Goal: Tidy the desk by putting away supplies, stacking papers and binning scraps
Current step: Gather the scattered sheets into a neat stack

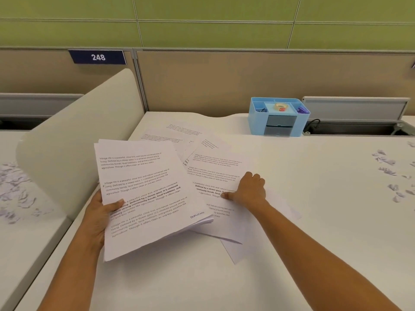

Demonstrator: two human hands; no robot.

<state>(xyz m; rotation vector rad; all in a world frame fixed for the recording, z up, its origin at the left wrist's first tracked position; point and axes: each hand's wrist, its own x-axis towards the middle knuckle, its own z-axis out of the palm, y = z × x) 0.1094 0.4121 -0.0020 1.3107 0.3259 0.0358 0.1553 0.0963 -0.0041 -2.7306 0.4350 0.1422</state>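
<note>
- The left hand [96,215] grips a stack of printed sheets [146,198] by its left edge. The thumb lies across the top page and the fingers are hidden beneath.
- The stack is tilted, its lower right corner hanging over the loose sheets [214,173]. The top page carries the word "DUPLICATE" near that corner.
- The loose sheets lie fanned and overlapping on the white desk [314,232], just right of the held stack. More pages [175,133] spread toward the back edge.
- The right hand [249,189] rests on the loose sheets with its knuckles up, fingers curled and thumb pressed flat on a page. I cannot tell whether it has a sheet pinched.
- A blue desk organizer [278,118] stands at the back of the desk, well apart from both hands. It holds a tape roll [281,107] in the middle tray and purple clips [301,110] in the right compartment.
- Torn paper scraps [385,161] are scattered at the desk's right side.
- More scraps [13,187] lie on the neighbouring desk, beyond the curved divider [67,142].
- A blue plate [97,57] on the partition reads "248".
</note>
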